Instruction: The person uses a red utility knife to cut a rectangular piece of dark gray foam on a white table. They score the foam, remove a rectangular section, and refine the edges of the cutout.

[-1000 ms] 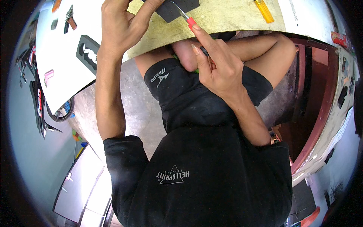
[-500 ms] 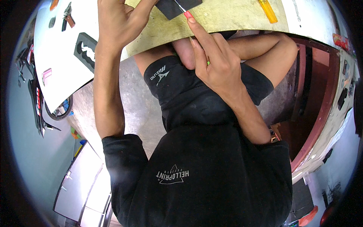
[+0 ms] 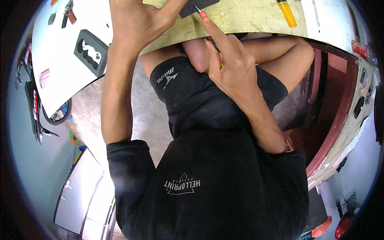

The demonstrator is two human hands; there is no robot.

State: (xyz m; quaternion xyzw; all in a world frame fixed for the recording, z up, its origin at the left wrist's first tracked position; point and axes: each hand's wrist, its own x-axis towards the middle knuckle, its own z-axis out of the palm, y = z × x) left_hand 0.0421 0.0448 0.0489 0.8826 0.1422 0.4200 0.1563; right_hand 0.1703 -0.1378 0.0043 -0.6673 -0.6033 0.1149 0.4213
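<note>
My right hand (image 3: 234,60) grips a slim pen-shaped craft knife (image 3: 202,15) with a red front end, its index finger stretched along it. The pointed metal tip rests on or just over a dark flat piece (image 3: 208,5) at the top edge. Most of the knife's handle is hidden under the hand. My left hand (image 3: 140,22) lies at the top left, thumb stretched toward the dark piece. Its other fingers are cut off by the frame's edge. Beneath both is a worn yellowish board (image 3: 248,22).
A black block with a wavy cutout (image 3: 93,36) sits on the white tabletop (image 3: 56,52) left of my forearm. Beyond it lie a brown-and-metal item (image 3: 70,16) and a pink rectangle (image 3: 44,76). A yellow-orange handled object (image 3: 287,15) is on the board's right.
My left hand has shifted right, its thumb with it. The dark piece and the knife tip sit slightly farther right. My right hand keeps its grip on the knife.
</note>
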